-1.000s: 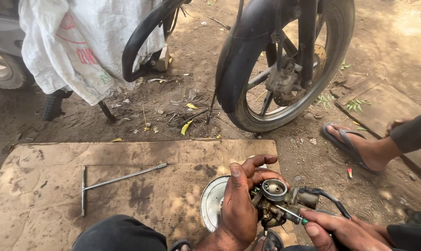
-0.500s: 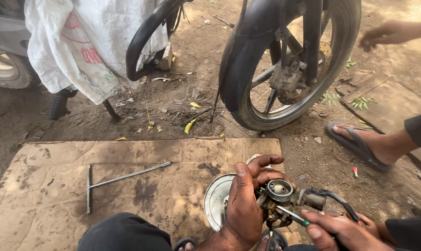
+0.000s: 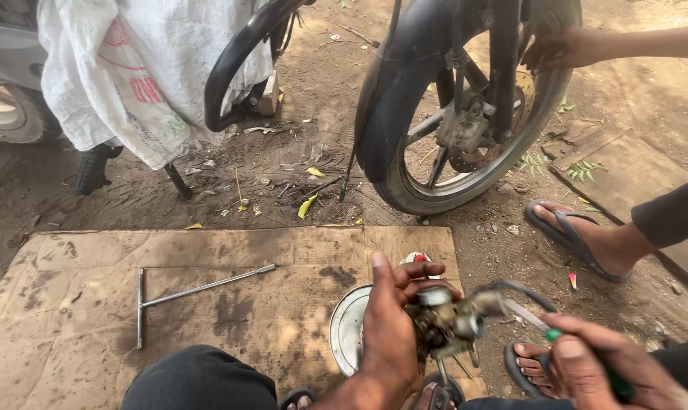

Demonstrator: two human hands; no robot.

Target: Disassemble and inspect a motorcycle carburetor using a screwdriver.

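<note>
The left hand [image 3: 389, 334] grips a grimy carburetor [image 3: 452, 323] above the stained cardboard sheet [image 3: 207, 304], fingers curled round its body; the right hand [image 3: 610, 368] is clenched on a green-handled screwdriver [image 3: 545, 328], tip at the carburetor; a metal bowl [image 3: 348, 330] lies just beside; a T-handle wrench [image 3: 184, 292] lies well apart; another person's hand [image 3: 564, 47] touches the motorcycle wheel [image 3: 465, 114].

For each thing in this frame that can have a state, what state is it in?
Left hand: closed around the carburetor.
Carburetor: held up off the cardboard.
Right hand: gripping a screwdriver.
Screwdriver: tip at the carburetor.
T-handle wrench: lying flat on the cardboard.
Metal bowl: resting on the cardboard.
</note>
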